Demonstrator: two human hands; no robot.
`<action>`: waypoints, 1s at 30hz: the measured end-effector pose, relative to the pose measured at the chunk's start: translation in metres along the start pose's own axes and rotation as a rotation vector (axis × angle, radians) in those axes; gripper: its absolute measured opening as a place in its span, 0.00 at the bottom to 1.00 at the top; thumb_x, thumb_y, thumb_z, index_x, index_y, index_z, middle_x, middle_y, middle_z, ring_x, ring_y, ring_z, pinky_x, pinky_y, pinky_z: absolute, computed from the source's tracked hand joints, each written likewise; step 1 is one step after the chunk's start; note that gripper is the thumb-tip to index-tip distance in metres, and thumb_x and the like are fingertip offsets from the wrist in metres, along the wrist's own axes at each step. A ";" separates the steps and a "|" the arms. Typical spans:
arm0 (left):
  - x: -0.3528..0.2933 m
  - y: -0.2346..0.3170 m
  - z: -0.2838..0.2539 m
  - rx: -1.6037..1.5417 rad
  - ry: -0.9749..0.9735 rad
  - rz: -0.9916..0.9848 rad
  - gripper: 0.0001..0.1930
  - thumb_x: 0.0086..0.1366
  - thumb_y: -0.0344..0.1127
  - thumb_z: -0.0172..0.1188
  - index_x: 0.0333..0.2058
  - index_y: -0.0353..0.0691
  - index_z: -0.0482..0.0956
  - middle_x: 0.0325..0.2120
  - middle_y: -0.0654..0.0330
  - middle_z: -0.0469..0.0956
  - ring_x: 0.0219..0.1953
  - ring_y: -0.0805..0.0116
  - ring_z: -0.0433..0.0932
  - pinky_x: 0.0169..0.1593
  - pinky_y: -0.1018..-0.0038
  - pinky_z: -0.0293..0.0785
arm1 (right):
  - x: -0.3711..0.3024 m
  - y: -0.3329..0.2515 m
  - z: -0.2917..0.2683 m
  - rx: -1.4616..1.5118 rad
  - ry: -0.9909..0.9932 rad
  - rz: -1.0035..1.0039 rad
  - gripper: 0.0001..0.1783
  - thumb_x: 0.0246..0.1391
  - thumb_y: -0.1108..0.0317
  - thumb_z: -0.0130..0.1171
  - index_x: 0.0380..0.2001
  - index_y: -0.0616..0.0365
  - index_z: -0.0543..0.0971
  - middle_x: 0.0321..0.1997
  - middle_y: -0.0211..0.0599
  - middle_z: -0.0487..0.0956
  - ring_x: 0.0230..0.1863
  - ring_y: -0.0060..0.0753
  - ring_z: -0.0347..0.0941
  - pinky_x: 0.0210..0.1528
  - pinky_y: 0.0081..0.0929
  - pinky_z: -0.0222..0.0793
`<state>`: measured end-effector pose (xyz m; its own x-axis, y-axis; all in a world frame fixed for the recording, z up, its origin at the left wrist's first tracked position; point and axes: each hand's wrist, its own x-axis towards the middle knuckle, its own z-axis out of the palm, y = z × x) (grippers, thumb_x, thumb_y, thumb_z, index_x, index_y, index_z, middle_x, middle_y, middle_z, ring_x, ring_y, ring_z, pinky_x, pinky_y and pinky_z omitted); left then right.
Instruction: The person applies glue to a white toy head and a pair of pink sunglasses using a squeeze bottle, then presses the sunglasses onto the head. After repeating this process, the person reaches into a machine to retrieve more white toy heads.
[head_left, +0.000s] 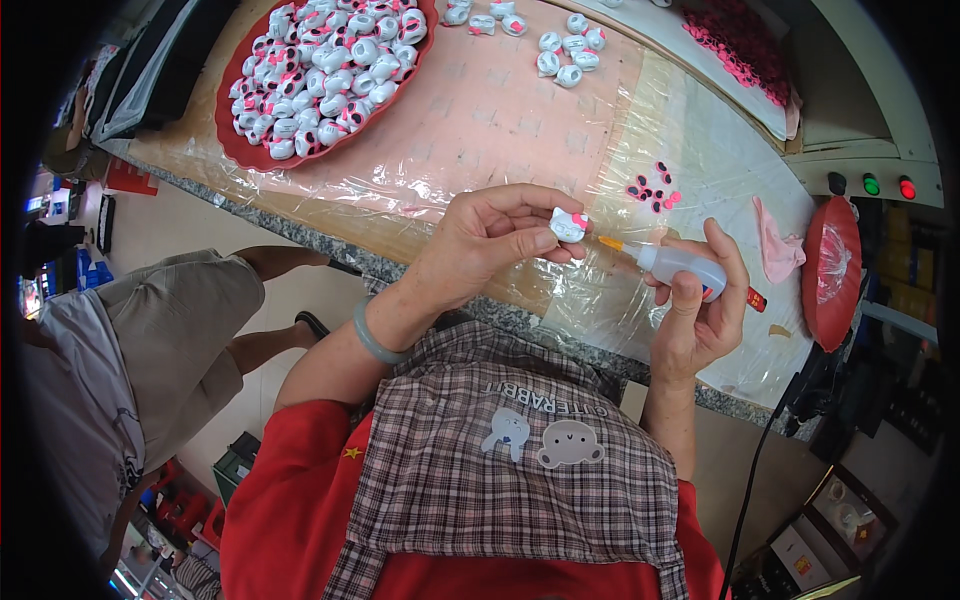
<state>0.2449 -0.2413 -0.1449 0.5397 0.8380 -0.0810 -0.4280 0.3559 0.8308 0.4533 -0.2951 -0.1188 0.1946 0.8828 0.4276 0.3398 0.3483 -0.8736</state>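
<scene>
Between the thumb and fingers of my left hand (495,235) is a small white cat-head figurine (568,226) with a pink bow. My right hand (708,300) is wrapped around a translucent glue bottle (683,268). Its orange nozzle (612,243) points left toward the figurine, with a small gap between them. Just beyond the bottle, several small black-and-pink pieces (655,188) lie on the plastic-covered table (510,130).
A red scalloped tray (232,130) heaped with white figurines stands far left. More loose figurines (572,50) sit at the back. On the right are a pink cloth (778,243), a red dish (832,270) and a machine panel (870,170). Someone in shorts (180,320) stands at left.
</scene>
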 end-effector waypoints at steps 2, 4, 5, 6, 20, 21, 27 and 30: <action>0.000 0.000 0.000 0.001 0.000 0.005 0.14 0.65 0.23 0.53 0.50 0.27 0.72 0.42 0.51 0.78 0.44 0.63 0.80 0.50 0.73 0.78 | 0.000 0.000 -0.001 -0.011 -0.007 -0.007 0.24 0.61 0.62 0.55 0.55 0.66 0.68 0.36 0.44 0.79 0.25 0.21 0.71 0.24 0.15 0.64; 0.000 -0.001 0.000 0.006 0.003 0.014 0.14 0.65 0.23 0.53 0.50 0.27 0.72 0.42 0.51 0.78 0.43 0.63 0.80 0.50 0.73 0.78 | 0.000 -0.001 -0.002 -0.029 -0.014 -0.011 0.24 0.61 0.62 0.55 0.54 0.66 0.68 0.36 0.44 0.79 0.25 0.21 0.71 0.24 0.14 0.64; 0.000 -0.001 0.000 0.004 0.004 0.020 0.14 0.65 0.23 0.53 0.50 0.27 0.72 0.42 0.51 0.78 0.43 0.64 0.80 0.50 0.73 0.78 | 0.000 -0.001 -0.002 -0.016 -0.018 -0.006 0.24 0.61 0.62 0.55 0.54 0.66 0.68 0.36 0.44 0.79 0.25 0.21 0.71 0.24 0.14 0.64; 0.000 -0.002 0.000 0.003 0.008 0.024 0.14 0.65 0.23 0.53 0.50 0.27 0.72 0.42 0.51 0.78 0.43 0.64 0.80 0.50 0.73 0.78 | 0.000 -0.001 -0.003 -0.013 -0.022 -0.004 0.24 0.61 0.62 0.55 0.54 0.66 0.68 0.36 0.44 0.79 0.25 0.21 0.71 0.24 0.14 0.64; 0.001 0.000 0.000 0.010 0.002 0.013 0.14 0.65 0.23 0.53 0.50 0.27 0.72 0.42 0.51 0.78 0.43 0.64 0.80 0.49 0.73 0.79 | 0.002 0.000 0.002 0.064 -0.027 0.066 0.24 0.61 0.61 0.55 0.54 0.67 0.68 0.36 0.45 0.79 0.24 0.22 0.73 0.22 0.14 0.64; 0.001 0.000 0.000 0.010 0.004 0.014 0.14 0.65 0.23 0.53 0.50 0.27 0.72 0.42 0.51 0.78 0.43 0.64 0.80 0.50 0.73 0.79 | 0.002 0.000 0.002 0.072 -0.019 0.070 0.25 0.61 0.61 0.55 0.54 0.67 0.68 0.36 0.45 0.79 0.24 0.22 0.73 0.22 0.14 0.64; 0.001 0.000 0.000 0.016 0.001 0.011 0.14 0.65 0.23 0.53 0.50 0.27 0.72 0.42 0.51 0.78 0.43 0.64 0.80 0.49 0.73 0.79 | 0.003 0.000 0.003 0.086 -0.015 0.068 0.25 0.61 0.60 0.55 0.54 0.67 0.67 0.36 0.46 0.79 0.24 0.23 0.73 0.22 0.14 0.64; 0.001 0.001 0.001 0.018 0.004 0.006 0.14 0.65 0.23 0.53 0.50 0.27 0.72 0.42 0.51 0.78 0.43 0.64 0.80 0.49 0.73 0.79 | 0.002 0.000 0.003 0.084 -0.020 0.066 0.25 0.61 0.60 0.55 0.54 0.67 0.67 0.36 0.46 0.79 0.24 0.23 0.73 0.22 0.14 0.64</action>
<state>0.2454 -0.2407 -0.1440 0.5342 0.8418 -0.0779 -0.4184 0.3434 0.8408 0.4508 -0.2918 -0.1189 0.1950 0.9107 0.3642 0.2487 0.3133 -0.9165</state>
